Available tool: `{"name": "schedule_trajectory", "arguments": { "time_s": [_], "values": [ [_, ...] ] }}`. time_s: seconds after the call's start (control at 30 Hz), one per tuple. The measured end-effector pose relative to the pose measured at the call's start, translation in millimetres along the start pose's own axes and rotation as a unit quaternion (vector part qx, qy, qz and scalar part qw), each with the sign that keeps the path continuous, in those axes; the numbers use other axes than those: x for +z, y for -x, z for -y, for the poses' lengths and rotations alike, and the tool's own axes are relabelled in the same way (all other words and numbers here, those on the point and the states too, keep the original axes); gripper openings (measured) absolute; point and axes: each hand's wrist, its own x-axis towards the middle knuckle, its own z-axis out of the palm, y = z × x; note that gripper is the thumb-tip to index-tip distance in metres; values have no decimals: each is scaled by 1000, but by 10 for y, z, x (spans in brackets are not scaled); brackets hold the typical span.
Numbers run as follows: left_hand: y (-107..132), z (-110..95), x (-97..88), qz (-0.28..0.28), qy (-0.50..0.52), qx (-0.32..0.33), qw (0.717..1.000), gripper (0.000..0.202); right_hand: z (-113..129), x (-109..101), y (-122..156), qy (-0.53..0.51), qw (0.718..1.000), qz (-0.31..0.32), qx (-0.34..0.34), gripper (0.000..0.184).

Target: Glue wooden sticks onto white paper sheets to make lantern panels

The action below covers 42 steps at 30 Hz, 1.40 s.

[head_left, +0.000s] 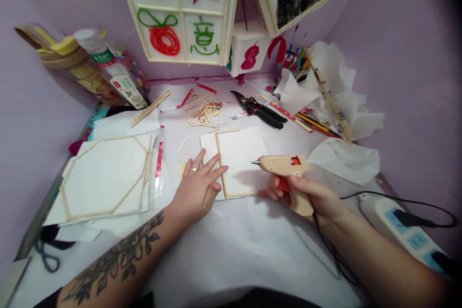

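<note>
My right hand (306,195) grips a tan hot glue gun (285,168) with an orange trigger. Its nozzle points left and hovers over a small white paper square (241,154) edged with thin wooden sticks. My left hand (198,185), with a ring on one finger, lies flat with spread fingers on the left edge of that square and presses the stick frame (221,163) down. The gun's black cord (332,250) runs back toward me.
A hexagonal stick frame on white paper (106,173) lies at the left, a glue stick (159,163) beside it. Loose sticks (202,113) and black pliers (258,108) lie behind. Crumpled tissue (344,159), pencils, a power strip (407,231) at right. Painted paper lanterns (180,9) hang above.
</note>
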Motion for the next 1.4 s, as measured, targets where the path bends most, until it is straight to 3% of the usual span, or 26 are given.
{"name": "schedule_trajectory", "arguments": {
  "time_s": [0.23, 0.43, 0.97, 1.4],
  "values": [
    [-13, -27, -31, 15, -3, -4, 1000, 71, -14, 4, -10, -10, 1000, 10, -3, 32],
    [-28, -76, -41, 34, -44, -18, 998, 49, -10, 10, -5, -24, 1000, 11, 5, 32],
    [-24, -181, -40, 39, -89, -46, 994, 52, -10, -4, 6, -8, 1000, 16, 6, 33],
    [-6, -154, -8, 18, -95, -22, 995, 47, 11, 2, 12, -11, 1000, 6, 0, 32]
  ]
}}
